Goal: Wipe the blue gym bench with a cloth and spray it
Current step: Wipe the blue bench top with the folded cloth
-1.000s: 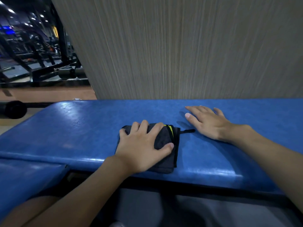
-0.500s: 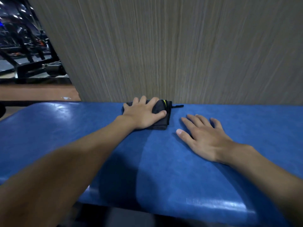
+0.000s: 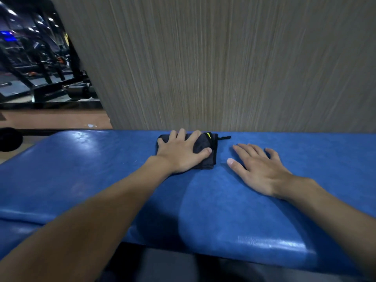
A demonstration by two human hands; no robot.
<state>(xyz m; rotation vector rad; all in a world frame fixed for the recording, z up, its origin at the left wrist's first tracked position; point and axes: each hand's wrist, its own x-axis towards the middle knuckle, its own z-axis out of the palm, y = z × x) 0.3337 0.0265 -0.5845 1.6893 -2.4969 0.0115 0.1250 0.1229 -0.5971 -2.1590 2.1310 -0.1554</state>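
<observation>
The blue gym bench [image 3: 101, 169] spans the whole width of the view in front of me, its padded top shiny in places. A folded dark cloth [image 3: 205, 151] with a yellow mark and a small loop lies at the bench's far edge, against the wall. My left hand [image 3: 181, 153] presses flat on the cloth with fingers spread and straight. My right hand [image 3: 258, 169] rests flat on the bare bench just right of the cloth, fingers straight. No spray bottle is in view.
A grey wood-grain wall [image 3: 223, 68] rises directly behind the bench. At the far left are dark gym machines [image 3: 40, 78] on a brown floor, and a black roller pad [image 3: 10, 139] at the bench's left end.
My left hand pushed the cloth from the bench's near edge to the far edge by the wall a second ago; over the last half second it has stayed there. My right hand stayed flat.
</observation>
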